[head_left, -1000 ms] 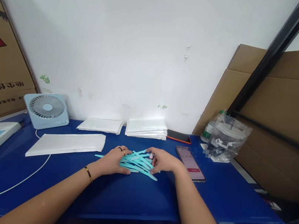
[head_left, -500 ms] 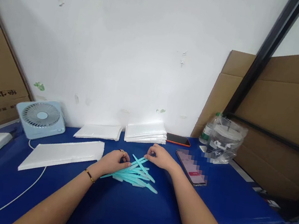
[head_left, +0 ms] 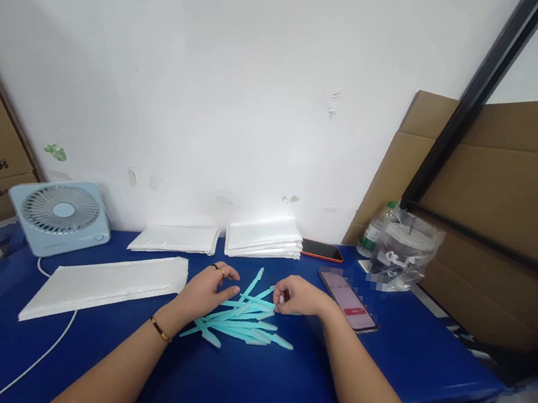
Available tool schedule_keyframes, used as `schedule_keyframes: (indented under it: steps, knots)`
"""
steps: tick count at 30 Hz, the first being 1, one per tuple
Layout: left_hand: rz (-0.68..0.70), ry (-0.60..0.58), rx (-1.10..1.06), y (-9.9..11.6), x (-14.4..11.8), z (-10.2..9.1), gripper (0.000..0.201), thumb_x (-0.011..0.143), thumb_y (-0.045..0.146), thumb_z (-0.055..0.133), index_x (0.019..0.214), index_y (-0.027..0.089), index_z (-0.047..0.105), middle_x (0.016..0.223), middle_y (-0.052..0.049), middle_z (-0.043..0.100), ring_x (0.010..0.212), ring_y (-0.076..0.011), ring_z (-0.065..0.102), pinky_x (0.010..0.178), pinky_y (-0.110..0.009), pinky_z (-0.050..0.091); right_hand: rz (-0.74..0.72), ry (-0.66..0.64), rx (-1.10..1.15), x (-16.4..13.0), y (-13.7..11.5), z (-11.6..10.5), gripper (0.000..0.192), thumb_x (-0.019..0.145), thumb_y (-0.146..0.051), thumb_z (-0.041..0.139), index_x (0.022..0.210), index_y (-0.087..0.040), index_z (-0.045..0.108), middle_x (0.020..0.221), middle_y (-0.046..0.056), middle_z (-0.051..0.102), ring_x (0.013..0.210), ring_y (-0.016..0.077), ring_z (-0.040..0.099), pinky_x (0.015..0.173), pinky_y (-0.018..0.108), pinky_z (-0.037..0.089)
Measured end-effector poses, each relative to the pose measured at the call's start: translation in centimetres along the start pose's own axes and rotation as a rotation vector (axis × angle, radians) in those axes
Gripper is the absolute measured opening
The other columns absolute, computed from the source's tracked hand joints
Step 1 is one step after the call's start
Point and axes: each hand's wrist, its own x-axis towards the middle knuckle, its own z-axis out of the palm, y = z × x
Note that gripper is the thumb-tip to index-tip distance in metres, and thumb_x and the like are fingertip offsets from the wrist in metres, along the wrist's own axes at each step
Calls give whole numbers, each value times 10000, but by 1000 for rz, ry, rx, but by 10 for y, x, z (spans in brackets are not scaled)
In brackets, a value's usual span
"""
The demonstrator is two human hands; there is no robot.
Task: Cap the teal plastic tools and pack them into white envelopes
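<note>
Head view: loose heap of flat, pale turquoise plastic sticks (head_left: 242, 315) at centre of the blue tabletop (head_left: 376, 366); left hand (head_left: 208, 290) lies on the heap's 9 o'clock edge, fingers loosely spread, apparently gripping nothing; right hand (head_left: 298, 295) at its 2 o'clock edge, fingers pinched narrow on one stick's end, though the grip is small and blurred. Long white flat packet (head_left: 105, 285) at 9 o'clock of the heap, stacked white packets (head_left: 264, 236) at 12 o'clock, lit smartphone (head_left: 348, 301) at 3 o'clock, pale blue desk fan (head_left: 59, 214) at 10 o'clock.

Fan (head_left: 60, 215): surface's far left corner
White packets (head_left: 264, 235): far edge
Phones (head_left: 348, 300): right of middle
Bagged cup (head_left: 406, 247): far right corner
</note>
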Motion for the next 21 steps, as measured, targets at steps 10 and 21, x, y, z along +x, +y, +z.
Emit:
schedule_keyframes:
  steps: [10,21]
  knots:
    - [-8,-31,234,-2,1,-3,343,950,347,280,874,218,589,792,-18,638,764,-164,586,674,-262,375,-158,191,45,42,-30,2,177,754,-323,623,818,-164,671,644,5,625,577,116,552,520,201,397]
    - [-118,49,295,-35,11,2,288,909,336,361,891,251,636,907,-18,664,889,-195,578,755,-298,391,1,282,-115,32,39,-17,221,704,-356,690,841,-186,723,807,41,674,739,179,600,656,257,436]
